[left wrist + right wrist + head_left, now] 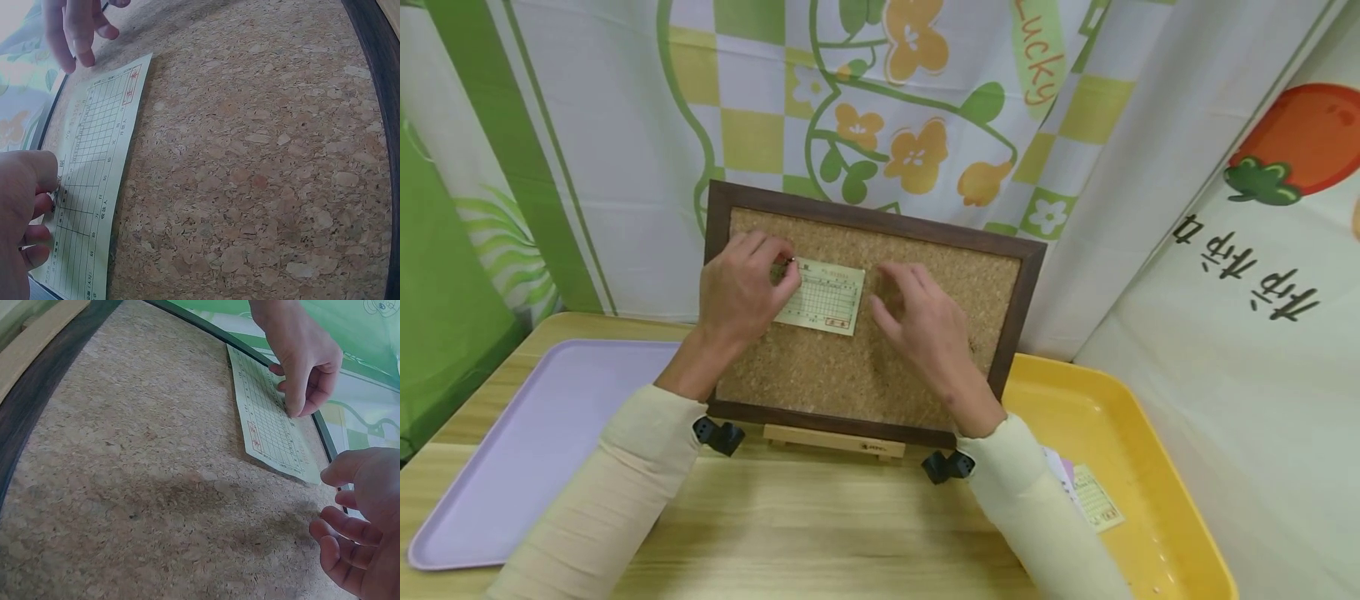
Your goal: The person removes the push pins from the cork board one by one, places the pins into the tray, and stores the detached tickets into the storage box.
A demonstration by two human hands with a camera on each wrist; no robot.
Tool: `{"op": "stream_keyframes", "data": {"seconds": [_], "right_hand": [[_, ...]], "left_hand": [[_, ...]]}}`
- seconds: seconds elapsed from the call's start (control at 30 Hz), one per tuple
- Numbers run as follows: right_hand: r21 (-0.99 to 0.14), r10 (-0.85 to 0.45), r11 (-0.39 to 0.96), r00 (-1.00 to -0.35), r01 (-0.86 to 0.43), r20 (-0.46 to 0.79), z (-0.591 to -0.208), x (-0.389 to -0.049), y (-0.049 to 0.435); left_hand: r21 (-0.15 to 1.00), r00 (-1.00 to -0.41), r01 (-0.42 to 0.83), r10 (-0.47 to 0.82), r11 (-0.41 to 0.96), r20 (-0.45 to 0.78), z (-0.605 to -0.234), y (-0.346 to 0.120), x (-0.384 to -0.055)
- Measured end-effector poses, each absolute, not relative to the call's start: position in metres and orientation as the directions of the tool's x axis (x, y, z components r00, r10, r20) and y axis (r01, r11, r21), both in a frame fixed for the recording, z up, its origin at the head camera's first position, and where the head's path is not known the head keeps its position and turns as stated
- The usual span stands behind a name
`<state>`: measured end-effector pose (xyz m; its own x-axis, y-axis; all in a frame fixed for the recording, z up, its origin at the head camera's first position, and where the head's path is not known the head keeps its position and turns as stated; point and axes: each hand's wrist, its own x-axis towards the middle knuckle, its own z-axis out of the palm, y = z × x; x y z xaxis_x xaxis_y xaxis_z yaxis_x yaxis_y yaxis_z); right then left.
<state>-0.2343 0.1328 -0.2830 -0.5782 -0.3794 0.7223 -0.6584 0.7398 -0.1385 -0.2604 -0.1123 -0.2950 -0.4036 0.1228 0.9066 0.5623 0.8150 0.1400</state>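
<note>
A pale green printed receipt slip point(823, 298) lies against a cork board point(850, 375) in a dark brown wooden frame. At the slip's upper left, my left hand point(741, 283) pinches a small shiny pin point(792, 260) between thumb and forefinger, mostly hidden by the fingers. The left wrist view has that hand point(22, 206) at the slip's edge, its fingers bent over the paper. Just off the slip's right edge hovers my right hand point(928, 321), fingers loosely bent. Nothing is between its thumb and fingers in the right wrist view, where the slip point(269, 419) tilts along the frame.
The board leans on a small wooden stand point(835, 442) on the wooden table point(820, 517). To the left lies a lilac tray point(565, 442). A yellow tray point(1142, 467) at right holds several paper slips point(1096, 500). Behind hangs a patterned curtain point(760, 108).
</note>
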Motion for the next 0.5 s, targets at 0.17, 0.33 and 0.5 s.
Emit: {"op": "stream_keyframes", "data": {"seconds": [0.17, 0.33, 0.5], "right_hand": [[-0.159, -0.365, 0.742, -0.591, -0.652, 0.719, -0.282, -0.238, 0.128], [-0.156, -0.364, 0.743, -0.589, -0.65, 0.721, -0.281, -0.24, 0.123], [-0.158, -0.376, 0.734, -0.589, -0.66, 0.715, -0.28, -0.242, 0.118]], "left_hand": [[0.127, -0.397, 0.559, 0.13, 0.82, 0.909, -0.295, -0.112, -0.26], [0.121, -0.389, 0.56, 0.131, 0.82, 0.912, -0.295, -0.112, -0.26], [0.116, -0.388, 0.563, 0.137, 0.818, 0.911, -0.295, -0.112, -0.261]]}}
